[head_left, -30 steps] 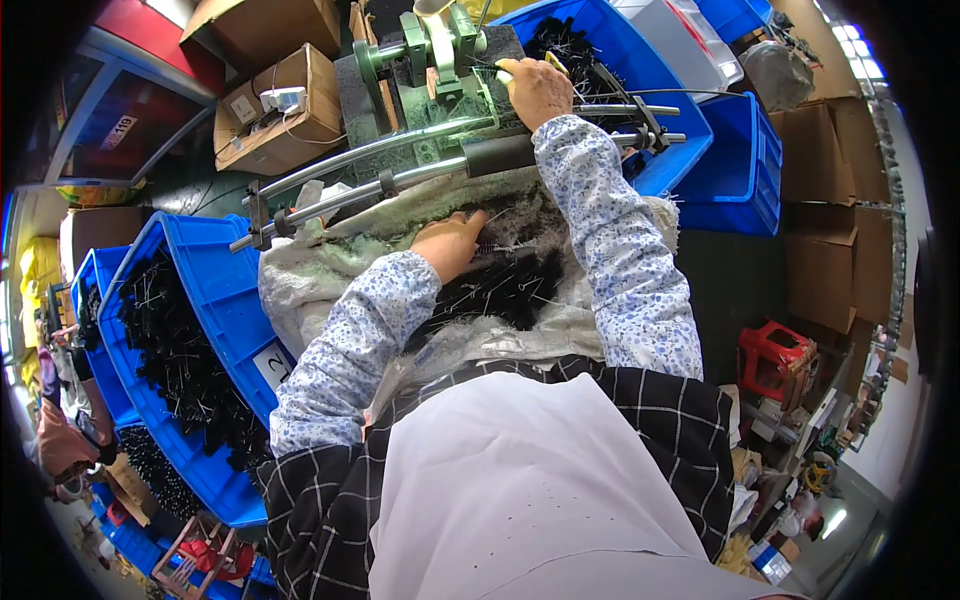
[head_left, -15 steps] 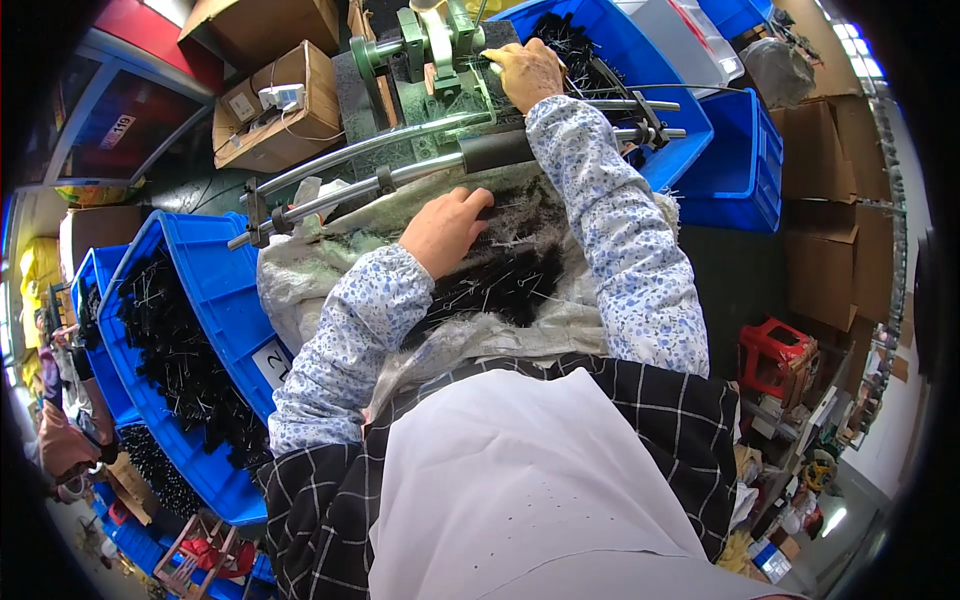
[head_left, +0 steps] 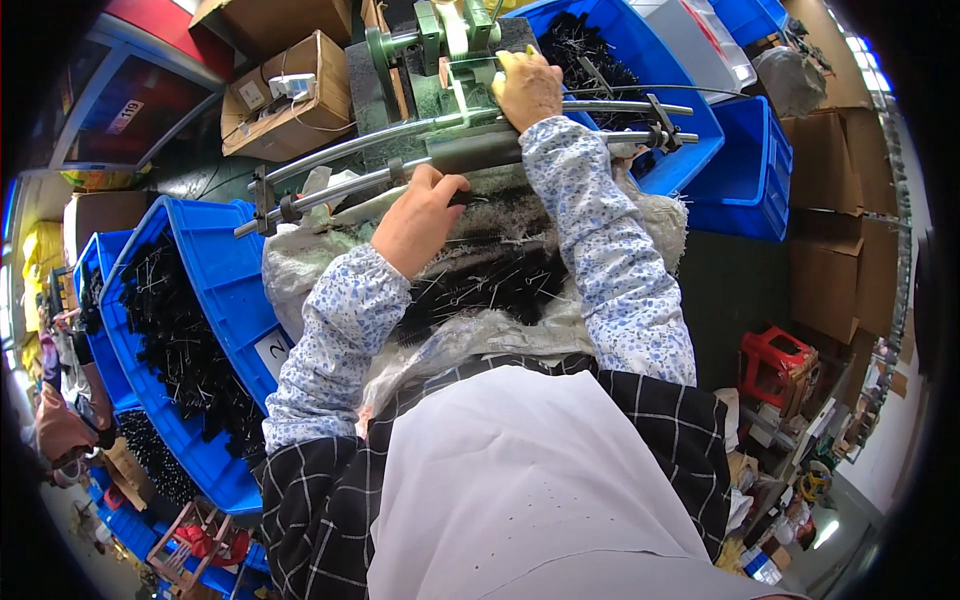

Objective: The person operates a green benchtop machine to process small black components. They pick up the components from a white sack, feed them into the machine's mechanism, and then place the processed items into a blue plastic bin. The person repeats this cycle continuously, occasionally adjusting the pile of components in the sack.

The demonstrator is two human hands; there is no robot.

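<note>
My right hand [head_left: 529,90] is closed beside the green machine [head_left: 428,45] with its pale wheel [head_left: 453,30]; yellow covers show on its fingertips. What it pinches is hidden. My left hand [head_left: 416,222] is bent with thumb and fingers together, just on the near side of the padded metal bar [head_left: 470,152]. A dark bit shows at its fingertips, too unclear to name. Below both hands, a pile of black bristle brushes with thin wire stems [head_left: 485,285] lies on a whitish, dirty cloth [head_left: 440,345] over my lap.
At the left a blue crate [head_left: 215,270] holds many black wire-stemmed brushes. Another blue crate [head_left: 690,100] with similar pieces stands behind my right hand. A cardboard box [head_left: 290,100] sits left of the machine. To the right are a blue bin [head_left: 745,170] and a red stool [head_left: 775,365].
My left hand has moved left and away from me, off the brush pile toward the bar. My right hand stays by the machine, its fingers slightly turned. The view has shifted a little.
</note>
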